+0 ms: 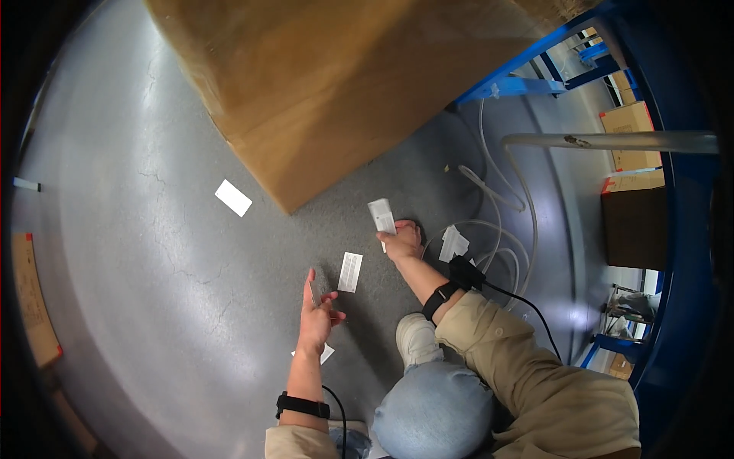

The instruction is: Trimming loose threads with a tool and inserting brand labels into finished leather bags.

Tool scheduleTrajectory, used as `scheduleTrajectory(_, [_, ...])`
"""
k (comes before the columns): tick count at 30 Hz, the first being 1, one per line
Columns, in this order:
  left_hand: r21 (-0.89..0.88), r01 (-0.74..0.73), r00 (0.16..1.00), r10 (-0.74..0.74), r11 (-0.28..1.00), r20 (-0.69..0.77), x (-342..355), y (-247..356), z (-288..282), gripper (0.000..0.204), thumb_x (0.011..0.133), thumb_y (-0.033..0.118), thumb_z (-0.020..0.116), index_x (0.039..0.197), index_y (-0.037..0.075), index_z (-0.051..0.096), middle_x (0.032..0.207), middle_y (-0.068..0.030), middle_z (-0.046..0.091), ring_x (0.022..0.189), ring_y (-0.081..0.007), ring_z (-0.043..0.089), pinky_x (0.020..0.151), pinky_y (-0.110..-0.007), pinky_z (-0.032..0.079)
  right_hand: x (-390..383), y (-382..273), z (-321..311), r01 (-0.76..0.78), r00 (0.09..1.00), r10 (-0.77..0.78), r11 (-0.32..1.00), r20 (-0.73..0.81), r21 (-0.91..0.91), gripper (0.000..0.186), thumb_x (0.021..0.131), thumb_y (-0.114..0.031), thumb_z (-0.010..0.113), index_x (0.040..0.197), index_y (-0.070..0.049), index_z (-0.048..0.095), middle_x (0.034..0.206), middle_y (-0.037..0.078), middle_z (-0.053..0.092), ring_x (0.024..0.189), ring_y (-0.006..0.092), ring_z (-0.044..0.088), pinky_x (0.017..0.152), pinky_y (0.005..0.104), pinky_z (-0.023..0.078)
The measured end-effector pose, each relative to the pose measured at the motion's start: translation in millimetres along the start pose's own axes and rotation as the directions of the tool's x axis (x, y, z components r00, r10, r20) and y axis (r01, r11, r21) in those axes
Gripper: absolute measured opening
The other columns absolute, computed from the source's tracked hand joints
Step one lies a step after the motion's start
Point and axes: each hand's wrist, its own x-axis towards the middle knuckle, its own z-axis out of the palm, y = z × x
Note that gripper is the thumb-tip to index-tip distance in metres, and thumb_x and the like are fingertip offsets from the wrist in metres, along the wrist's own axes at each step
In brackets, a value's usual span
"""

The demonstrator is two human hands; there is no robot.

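Observation:
My right hand (404, 240) grips a small white printed card (382, 217) by its near end, held over the grey floor; whether it is one card or a thin stack I cannot tell. A thin grey-white card (315, 294), seen nearly edge-on, is between the thumb and fingers of my left hand (316, 324). Between the two hands a printed card (350, 272) lies flat. Partly hidden under my left wrist is another white card (327, 353). A blank-looking white card (233, 198) lies farther off to the left. Several white pieces (453, 243) overlap right of my right hand.
A big brown cardboard box (306, 122) stands ahead, its corner pointing toward me. Clear hoses (527, 206) loop over the floor (168, 252) at right, beside a blue metal frame (512, 86) and a metal bar (612, 141). Cartons stand at left (34, 298) and right (631, 130).

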Motion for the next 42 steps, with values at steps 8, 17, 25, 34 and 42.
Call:
scheduleTrajectory(8, [-0.184, 0.029, 0.987, -0.058, 0.983, -0.152, 3.8, 5.8, 0.4, 0.034, 0.096, 0.028, 0.053, 0.124, 0.014, 0.041, 0.088, -0.0038, 0.056, 0.063, -0.01, 0.051, 0.058, -0.026, 0.045, -13.1, 7.3, 29.5, 0.269, 0.901, -0.4, 0.819, 0.169, 0.506, 0.037, 0.082, -0.017, 0.067, 0.113, -0.005, 0.051, 0.103, 0.014, 0.065, 0.096, 0.0301, 0.063, 0.084, 0.0394, 0.048])
scheduleTrajectory(17, [-0.212, -0.045, 0.995, 0.063, 0.976, 0.078, 12.1, -9.5, -1.0, 0.036, 0.094, 0.019, 0.055, 0.127, 0.004, 0.052, 0.104, -0.0105, 0.063, 0.084, -0.018, 0.064, 0.07, -0.032, 0.053, -120.2, 14.6, -5.4, 0.054, 0.39, -0.502, 0.849, 0.772, 0.525, 0.028, 0.099, -0.026, 0.047, 0.115, -0.004, 0.055, 0.097, 0.003, 0.06, 0.086, 0.0111, 0.058, 0.07, 0.028, 0.049])
scheduleTrajectory(25, [-0.05, -0.126, 0.984, 0.118, 0.991, -0.134, -3.7, 6.4, 4.4, 0.057, 0.082, -0.007, 0.039, 0.135, 0.016, 0.035, 0.111, -0.0164, 0.055, 0.069, -0.0211, 0.062, 0.061, -0.035, 0.053, -0.7, 159.5, -88.2, 0.346, 0.909, -0.365, 0.93, -0.201, -0.121, 0.052, 0.08, -0.018, 0.068, 0.124, -0.001, 0.046, 0.122, 0.022, 0.049, 0.117, 0.0361, 0.048, 0.095, 0.0443, 0.043])
scheduleTrajectory(34, [0.023, -0.108, 0.976, 0.11, 0.994, -0.185, 5.5, -4.0, 4.2, 0.008, 0.09, 0.012, 0.052, 0.098, 0.012, 0.05, 0.09, -0.003, 0.055, 0.058, -0.0138, 0.054, 0.052, -0.027, 0.044, 22.5, 217.0, -105.1, 0.186, 0.982, -0.168, 0.852, 0.081, -0.49, 0.047, 0.074, -0.016, 0.074, 0.114, -0.006, 0.053, 0.115, 0.014, 0.056, 0.104, 0.0294, 0.058, 0.086, 0.0416, 0.048])
scheduleTrajectory(42, [0.148, -0.107, 0.964, 0.139, 0.983, -0.226, 9.8, -12.6, -2.6, 0.038, 0.092, 0.042, 0.06, 0.085, 0.005, 0.055, 0.068, 0.0006, 0.054, 0.052, -0.006, 0.037, 0.048, -0.025, 0.032, 32.8, 200.9, -134.5, 0.295, 0.954, -0.298, 0.953, 0.034, 0.062, 0.025, 0.077, -0.012, 0.067, 0.099, -0.007, 0.057, 0.089, 0.007, 0.063, 0.089, 0.0284, 0.063, 0.076, 0.0394, 0.051])
